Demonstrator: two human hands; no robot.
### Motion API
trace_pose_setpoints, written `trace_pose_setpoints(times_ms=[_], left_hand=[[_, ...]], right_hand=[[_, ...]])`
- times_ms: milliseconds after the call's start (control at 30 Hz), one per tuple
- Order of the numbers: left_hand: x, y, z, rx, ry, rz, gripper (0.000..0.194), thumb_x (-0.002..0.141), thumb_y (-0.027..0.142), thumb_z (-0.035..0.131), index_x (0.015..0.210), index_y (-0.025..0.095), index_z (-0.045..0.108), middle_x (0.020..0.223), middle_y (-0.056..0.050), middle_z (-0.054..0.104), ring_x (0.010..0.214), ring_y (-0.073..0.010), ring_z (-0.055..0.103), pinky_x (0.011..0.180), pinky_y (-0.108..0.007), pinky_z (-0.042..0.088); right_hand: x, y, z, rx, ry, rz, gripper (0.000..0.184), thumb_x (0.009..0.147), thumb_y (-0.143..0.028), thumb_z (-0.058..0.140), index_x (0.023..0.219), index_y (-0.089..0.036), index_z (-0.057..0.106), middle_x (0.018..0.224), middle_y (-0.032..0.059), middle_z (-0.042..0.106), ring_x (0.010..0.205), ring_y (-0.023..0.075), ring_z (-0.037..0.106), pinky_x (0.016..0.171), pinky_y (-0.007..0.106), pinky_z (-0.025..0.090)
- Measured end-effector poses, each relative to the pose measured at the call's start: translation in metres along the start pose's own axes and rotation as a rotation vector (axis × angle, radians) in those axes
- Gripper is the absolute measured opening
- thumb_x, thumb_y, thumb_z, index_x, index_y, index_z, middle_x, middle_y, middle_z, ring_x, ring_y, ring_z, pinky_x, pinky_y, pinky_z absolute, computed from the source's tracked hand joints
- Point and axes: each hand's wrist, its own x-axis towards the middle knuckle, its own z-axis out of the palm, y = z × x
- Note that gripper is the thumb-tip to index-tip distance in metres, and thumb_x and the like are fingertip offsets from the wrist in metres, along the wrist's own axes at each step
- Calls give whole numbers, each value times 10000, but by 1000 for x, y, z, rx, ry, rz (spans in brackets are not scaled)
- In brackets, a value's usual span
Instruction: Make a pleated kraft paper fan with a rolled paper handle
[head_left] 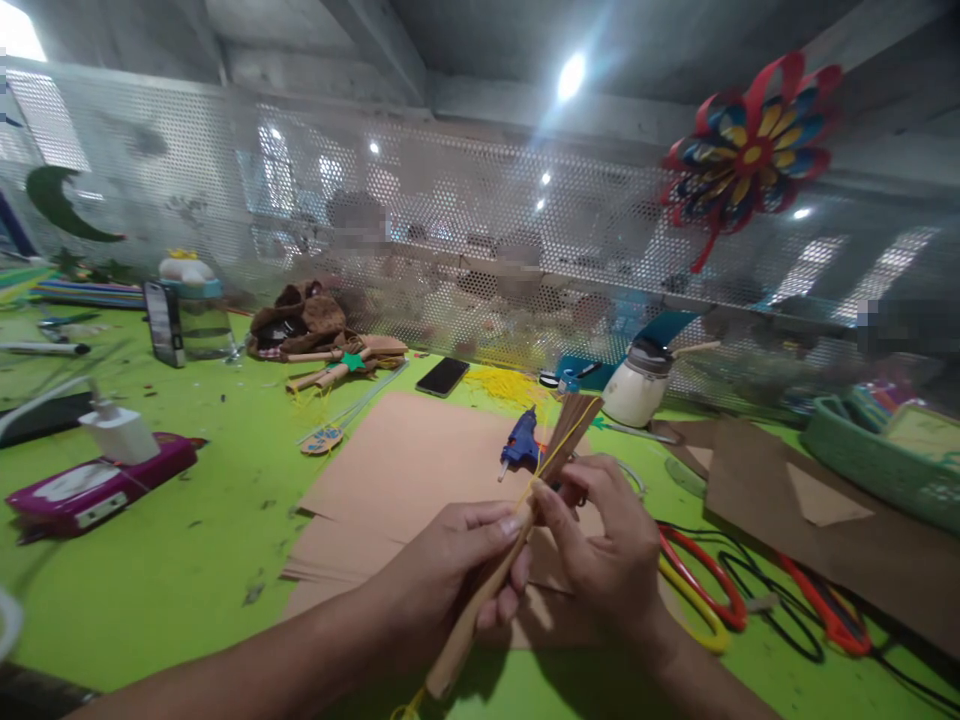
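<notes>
1. At the center of the frame, a person's left hand [480, 560] holds a brown roll [466, 630], the thumb on top and the fingers curled beneath; this grip is closed around it.
2. The right hand [611, 545] works just beside it, right of center, thumb at the roll and fingers bent; whether this grip is pinching the strand or the roll, one cannot tell.
3. The roll runs at a slant from the lower center of the frame up to a wider, flared end right of center; a yellow strand [541, 466] runs along this upper part, and more yellow hangs at the bottom end.
4. Behind the hands, brown paper sheets [390, 470] lie overlapping on a bright green surface [225, 520], with a blue glue gun [521, 442] near the roll's flared end.
5. At the lower right, scissors with red and yellow handles [739, 605] lie near the right wrist, dark cord looping beside them.
6. A purple power strip [150, 490] sits at the left of the frame; a dark phone [442, 376] lies beyond the sheets.
7. At the upper right, a red, blue and yellow flower ornament [754, 155] hangs before a perforated screen [450, 200].
</notes>
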Motion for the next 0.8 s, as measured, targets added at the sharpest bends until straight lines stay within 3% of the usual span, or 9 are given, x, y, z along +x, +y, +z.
trace_pose_setpoints(times_ms=[67,200,467,800], left_hand=[[0,-2,1,-10,3,-1,339,906,411,507,736,131,595,531,15,511,405,-55,423,417,-159,299],[1,-6,2,-52,18,6,335,897,408,523,721,130,586,537,15,498,418,-52,420,424,-152,291],[5,-15,-1,-31,34,33,344,882,438,530,720,140,589,533,8,496,442,-71,421,433,-176,286],[13,-22,6,21,174,81,342,764,479,667,735,156,560,565,26,496,467,-73,436,469,-194,319]], right_hand=[[-2,0,2,-73,46,-64,70,875,-186,599,921,-162,553,839,48,532,729,174,508,658,325,429],[-6,1,7,-158,75,-63,145,869,-209,618,913,-176,484,792,13,466,684,164,474,622,313,411],[-11,-1,12,-235,60,-251,191,867,-66,564,834,-203,435,753,10,439,715,186,465,641,335,419],[-17,7,18,-234,5,-239,224,862,-57,551,753,-212,433,707,5,431,677,180,447,593,315,395]])
